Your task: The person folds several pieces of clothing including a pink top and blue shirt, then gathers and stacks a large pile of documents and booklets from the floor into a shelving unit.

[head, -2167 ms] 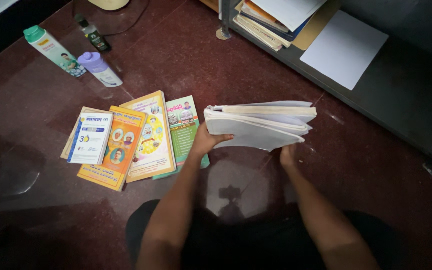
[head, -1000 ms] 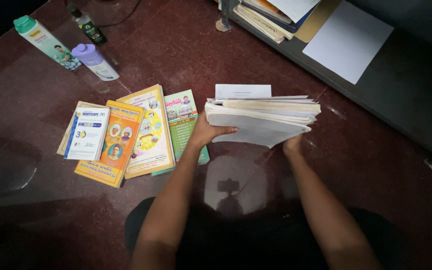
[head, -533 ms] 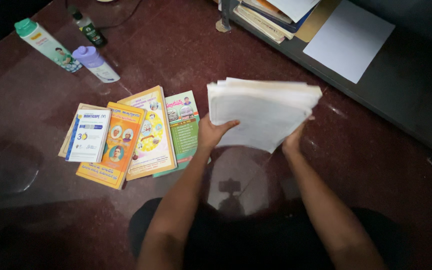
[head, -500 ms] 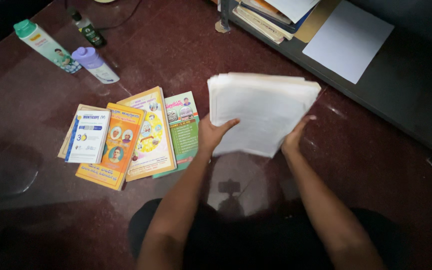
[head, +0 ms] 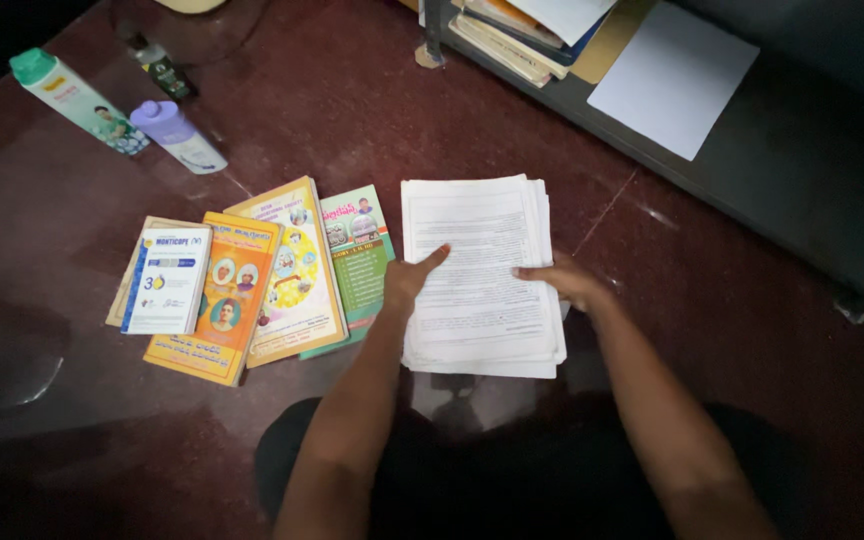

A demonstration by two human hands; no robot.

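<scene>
Paper stack (head: 477, 275) on floor (head: 72, 400), right of books (head: 252, 275), w/ bottles (head: 122, 115) behind.

One head-worn camera looks steeply down from close above at the glossy dark red stone floor (head: 372, 110) before the person's knees.

Bare forearms, dark clothing below.

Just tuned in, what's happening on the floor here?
A person is seated over a dark red floor with both hands flat on a stack of white papers that lies there. The left hand presses its left side, the right hand its right edge. To the left lies a fanned row of colourful booklets, with two bottles farther back. A low shelf holds more papers.
</scene>
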